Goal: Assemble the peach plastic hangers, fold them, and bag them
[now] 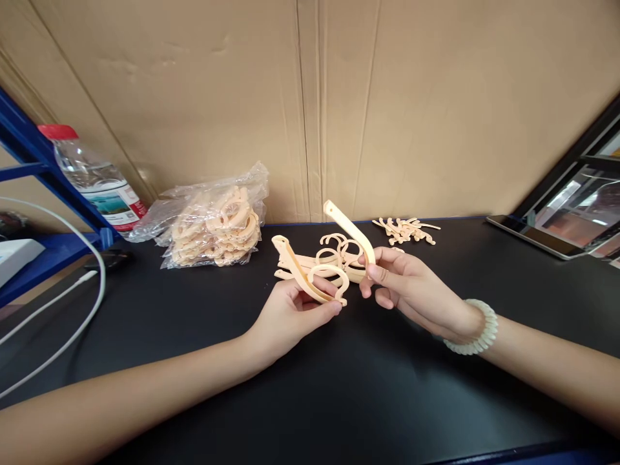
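Forearms (pixel 179 381) reach in from either side over a black tabletop (pixel 310 413), the right one wearing a pale beaded bracelet (pixel 477 329) at the wrist. Nearest the middle, the left hand (pixel 290 316) is closed in a pinch, thumb against fingers, on the lower end of a peach-coloured channelled strip (pixel 298 268). A curved hook (pixel 345 281) rises from that same end and arches over the fingertips. The right hand (pixel 411 278) grips the lower end of a bent strip (pixel 351 229) between thumb and forefinger, its other fingers loosely curled below. That strip stands up at a slant, a small hole near its tip, well apart from the one in the left hand.

Just behind both hands I see a loose heap of strips and hooks (pixel 317 261), partly hidden by them. Off to the left a white cable (pixel 102 278) loops over the table. Farther back sits a clear bag (pixel 217 226) packed with similar peach pieces, a red-capped bottle (pixel 104 184) beside it. Toward the right lie a scatter of small pieces (pixel 407 229) and a flat, dark-faced device (pixel 530 236). Brown cardboard (pixel 242 97) stands behind everything.
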`<state>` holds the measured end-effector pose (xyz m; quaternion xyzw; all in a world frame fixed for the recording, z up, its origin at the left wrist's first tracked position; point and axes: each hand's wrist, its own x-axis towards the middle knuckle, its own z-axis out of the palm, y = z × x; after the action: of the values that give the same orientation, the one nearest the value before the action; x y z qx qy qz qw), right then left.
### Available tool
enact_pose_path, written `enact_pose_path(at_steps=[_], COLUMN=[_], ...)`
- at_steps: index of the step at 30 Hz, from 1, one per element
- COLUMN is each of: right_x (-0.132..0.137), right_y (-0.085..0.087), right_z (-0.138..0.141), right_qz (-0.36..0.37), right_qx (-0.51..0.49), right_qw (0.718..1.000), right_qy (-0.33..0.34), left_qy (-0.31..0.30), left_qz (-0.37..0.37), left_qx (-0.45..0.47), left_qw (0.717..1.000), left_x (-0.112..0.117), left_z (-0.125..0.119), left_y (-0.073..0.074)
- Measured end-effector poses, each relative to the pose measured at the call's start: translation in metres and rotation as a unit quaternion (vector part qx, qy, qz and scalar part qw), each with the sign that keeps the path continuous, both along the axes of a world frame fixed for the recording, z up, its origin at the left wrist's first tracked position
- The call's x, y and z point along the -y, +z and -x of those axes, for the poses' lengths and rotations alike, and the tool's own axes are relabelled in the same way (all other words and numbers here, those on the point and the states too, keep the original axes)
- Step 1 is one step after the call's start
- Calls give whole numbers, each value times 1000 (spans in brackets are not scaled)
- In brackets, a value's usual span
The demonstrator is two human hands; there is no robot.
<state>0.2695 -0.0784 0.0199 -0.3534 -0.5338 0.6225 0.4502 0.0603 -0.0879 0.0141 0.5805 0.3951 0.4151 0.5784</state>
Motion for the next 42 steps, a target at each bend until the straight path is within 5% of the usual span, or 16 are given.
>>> enact_pose_path(at_steps=[15,27,42], right_x=[1,1,-1], right_y=[-18,-11,-9], right_z=[6,6,4], right_qz=[8,-77,-87], right_qx=[6,68,44], right_qw=[999,993,992], right_qy=[43,53,78], left_qy=[-17,-28,-44], left_qz=[-52,-48,-65], left_qx=[-17,3,6], left_qw=[998,998,997], left_x=[-2,-1,-4], left_z=[-1,0,0], left_y=[-2,-3,-2])
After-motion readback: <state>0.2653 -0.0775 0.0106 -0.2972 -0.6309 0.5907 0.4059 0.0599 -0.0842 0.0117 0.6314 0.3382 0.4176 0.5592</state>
